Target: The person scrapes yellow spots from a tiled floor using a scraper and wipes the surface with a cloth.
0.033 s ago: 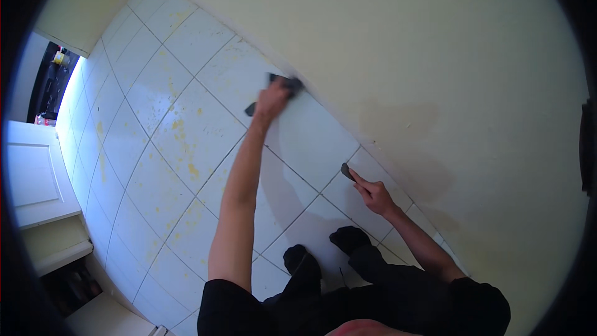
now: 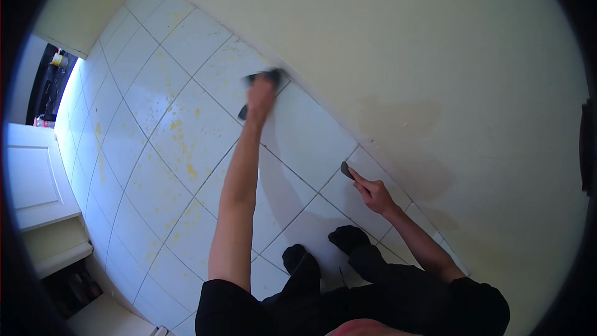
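Note:
Stretched far forward, my left hand (image 2: 261, 95) is closed over a dark cloth (image 2: 271, 76) and presses it to the tiled floor near the foot of the wall. Motion smears the hand and the cloth; a dark flap shows below the wrist side. My right hand (image 2: 377, 198), nearer to me and beside the wall, is closed on a small dark grey flat tool (image 2: 346, 168) with a rounded end. Its kind cannot be made out, and its other end is hidden in the fingers. Yellowish spots (image 2: 177, 130) mark the white tiles left of my left hand.
A pale wall (image 2: 435, 56) with damp-looking patches runs diagonally along the right. My feet in black socks (image 2: 349, 239) stand on the tiles. At the left are a white cabinet door (image 2: 37, 174), an open dark shelf space (image 2: 71, 287) and a doorway with dark items (image 2: 53, 81).
My left hand has slid the cloth a little to the left along the floor, away from the wall's foot. The right hand has hardly moved.

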